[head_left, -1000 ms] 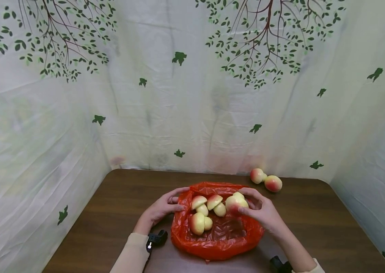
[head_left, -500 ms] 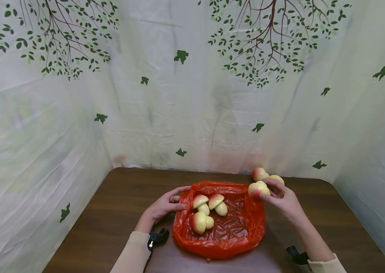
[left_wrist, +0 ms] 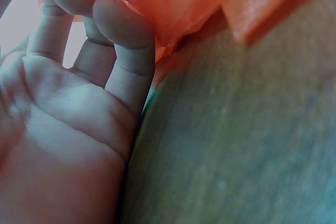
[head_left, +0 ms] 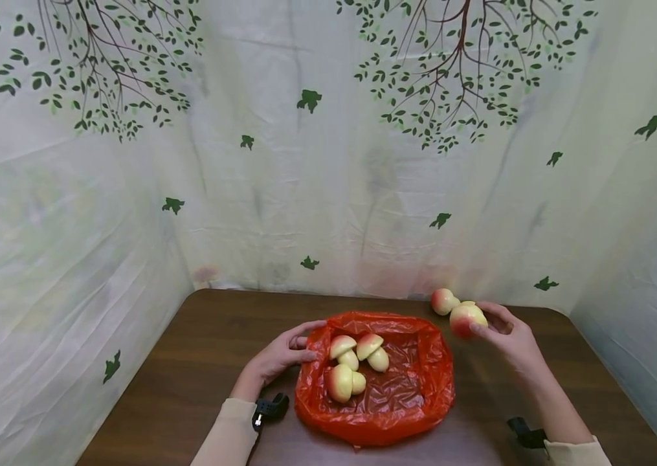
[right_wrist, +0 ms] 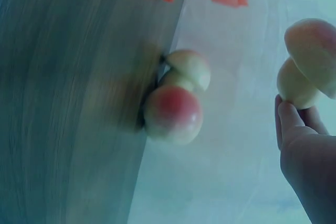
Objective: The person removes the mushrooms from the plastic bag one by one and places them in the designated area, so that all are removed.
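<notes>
My left hand (head_left: pixel 274 357) holds the left rim of an open red plastic bag (head_left: pixel 376 430), thumb over the edge; the left wrist view shows its bent fingers (left_wrist: pixel 126 24) against the red film. Inside the bag lie three mushroom-shaped pieces, cream with pinkish-red caps: one mushroom (head_left: pixel 340 383) at the near left, another mushroom (head_left: pixel 342 349) behind it, and a third mushroom (head_left: pixel 373 353) beside that. To the right of the bag, my right hand (head_left: pixel 511 340) pinches a similar mushroom (head_left: pixel 467 321), gripped by its stem in the right wrist view.
At the back edge of the brown wooden table (head_left: pixel 258 310) lies a loose mushroom (head_left: pixel 442 301), with another mushroom (right_wrist: pixel 173 114) next to it, mostly hidden behind the held one in the head view. A pale leaf-printed cloth (head_left: pixel 328 194) hangs behind the table.
My right hand has lifted a mushroom out of the bag and carried it right, over to the two loose ones at the back. The left hand stays at the bag's rim.
</notes>
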The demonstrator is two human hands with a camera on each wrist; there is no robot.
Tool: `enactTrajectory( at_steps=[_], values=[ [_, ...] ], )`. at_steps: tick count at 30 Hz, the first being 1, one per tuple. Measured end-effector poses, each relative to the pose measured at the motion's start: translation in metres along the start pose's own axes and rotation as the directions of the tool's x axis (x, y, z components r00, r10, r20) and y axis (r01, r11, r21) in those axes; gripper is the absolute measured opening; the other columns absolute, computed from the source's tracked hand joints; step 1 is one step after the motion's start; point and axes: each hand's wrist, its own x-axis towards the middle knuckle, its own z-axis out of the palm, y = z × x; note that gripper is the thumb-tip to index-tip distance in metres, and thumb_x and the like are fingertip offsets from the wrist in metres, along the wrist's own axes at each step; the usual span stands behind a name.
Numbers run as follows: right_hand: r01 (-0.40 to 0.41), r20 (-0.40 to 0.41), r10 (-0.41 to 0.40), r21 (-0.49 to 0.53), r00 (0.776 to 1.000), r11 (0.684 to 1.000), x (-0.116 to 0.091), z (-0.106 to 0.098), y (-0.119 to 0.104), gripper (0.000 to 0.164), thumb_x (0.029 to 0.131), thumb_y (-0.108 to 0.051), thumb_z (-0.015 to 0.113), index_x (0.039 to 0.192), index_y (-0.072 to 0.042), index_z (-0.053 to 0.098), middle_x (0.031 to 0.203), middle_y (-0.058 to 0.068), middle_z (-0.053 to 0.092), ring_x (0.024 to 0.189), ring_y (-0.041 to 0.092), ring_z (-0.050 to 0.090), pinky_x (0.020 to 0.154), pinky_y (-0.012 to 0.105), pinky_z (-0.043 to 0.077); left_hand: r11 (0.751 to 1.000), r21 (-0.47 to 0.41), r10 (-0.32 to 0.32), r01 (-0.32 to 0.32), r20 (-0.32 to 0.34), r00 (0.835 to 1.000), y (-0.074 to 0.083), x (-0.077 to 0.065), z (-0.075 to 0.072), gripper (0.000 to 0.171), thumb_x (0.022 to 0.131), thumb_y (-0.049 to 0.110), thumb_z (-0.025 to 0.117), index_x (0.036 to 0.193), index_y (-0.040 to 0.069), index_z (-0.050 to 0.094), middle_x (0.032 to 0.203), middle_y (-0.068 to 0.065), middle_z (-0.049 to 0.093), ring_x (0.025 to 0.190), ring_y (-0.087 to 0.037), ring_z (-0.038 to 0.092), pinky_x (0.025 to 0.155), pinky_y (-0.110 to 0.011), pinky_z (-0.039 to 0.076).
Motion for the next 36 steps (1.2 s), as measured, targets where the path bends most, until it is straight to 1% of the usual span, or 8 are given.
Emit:
enactTrajectory(
  at_steps=[4,7,11,18,23,26,34,36],
  values=[
    [-0.020,-0.025,0.019,-0.039,1.000,0.999,0.004,-0.011,0.002,0.059,0.103,-0.027,0.072,0.152,-0.001,0.050,0.122,-0.029,0.059,0.112,-0.015,0.058,0.090,0.004,0.050,1.000,-0.007,0.000,0.000,-0.005,1.000,0.000,-0.001,0.000,0.073,0.102,0.009,0.070,0.166,0.013,0.035,0.107,0.002,0.080,0.089,-0.009,0.077,0.081,-0.030,0.065],
    [-0.026,-0.041,0.025,-0.015,0.999,1.000,0.007,-0.017,0.003,0.060,0.103,-0.028,0.072,0.152,-0.002,0.050,0.122,-0.029,0.059,0.111,-0.015,0.058,0.090,0.004,0.050,1.000,-0.010,0.005,-0.005,-0.005,1.000,0.000,-0.002,0.000,0.073,0.102,0.009,0.070,0.166,0.012,0.035,0.107,0.001,0.080,0.089,-0.009,0.077,0.081,-0.030,0.065],
    [-0.034,-0.054,0.033,-0.016,0.998,0.999,0.010,-0.025,0.005,0.059,0.103,-0.029,0.072,0.151,-0.004,0.052,0.122,-0.028,0.058,0.110,-0.011,0.058,0.088,0.005,0.051,1.000,-0.011,0.010,-0.010,-0.003,1.000,0.001,-0.002,0.000,0.073,0.102,0.009,0.070,0.166,0.011,0.035,0.106,0.002,0.080,0.089,-0.009,0.077,0.080,-0.030,0.065],
    [-0.045,-0.082,0.038,-0.095,0.996,0.994,0.016,-0.038,0.013,0.065,0.104,-0.036,0.070,0.153,0.000,0.048,0.118,-0.030,0.056,0.107,-0.013,0.057,0.087,0.004,0.050,1.000,-0.015,0.016,-0.016,-0.001,1.000,0.001,-0.003,0.000,0.074,0.102,0.010,0.071,0.166,0.010,0.034,0.107,0.002,0.080,0.090,-0.009,0.077,0.081,-0.029,0.065],
    [-0.071,-0.089,0.061,-0.113,0.994,0.991,0.022,-0.048,0.020,0.066,0.104,-0.037,0.069,0.154,-0.001,0.047,0.114,-0.034,0.056,0.104,-0.013,0.057,0.085,0.005,0.050,1.000,-0.014,0.014,-0.013,0.001,1.000,0.000,-0.002,0.000,0.074,0.102,0.009,0.070,0.166,0.011,0.034,0.108,0.002,0.080,0.090,-0.009,0.077,0.080,-0.029,0.065],
    [-0.081,-0.094,0.069,-0.135,0.993,0.987,0.025,-0.054,0.024,0.069,0.104,-0.039,0.068,0.155,0.001,0.045,0.113,-0.035,0.055,0.104,-0.014,0.056,0.084,0.005,0.048,1.000,-0.004,0.013,-0.013,0.002,1.000,-0.001,-0.002,-0.001,0.073,0.102,0.009,0.070,0.166,0.012,0.035,0.109,0.001,0.080,0.091,-0.009,0.077,0.081,-0.030,0.065],
    [-0.130,-0.109,0.109,-0.202,0.988,0.971,0.030,-0.064,0.033,0.081,0.104,-0.049,0.066,0.160,0.003,0.038,0.118,-0.029,0.050,0.106,-0.012,0.050,0.083,0.005,0.046,1.000,0.001,0.014,-0.015,0.005,1.000,-0.001,0.000,-0.001,0.071,0.102,0.009,0.070,0.165,0.013,0.036,0.110,0.001,0.080,0.091,-0.010,0.077,0.081,-0.030,0.065],
    [-0.141,-0.114,0.119,-0.213,0.986,0.967,0.032,-0.065,0.036,0.082,0.104,-0.050,0.065,0.160,0.003,0.037,0.123,-0.024,0.052,0.106,-0.012,0.049,0.083,0.005,0.046,1.000,-0.003,0.012,-0.012,0.003,1.000,-0.001,0.000,-0.001,0.072,0.102,0.009,0.070,0.165,0.013,0.036,0.109,0.001,0.080,0.090,-0.009,0.077,0.080,-0.030,0.065]
  ],
)
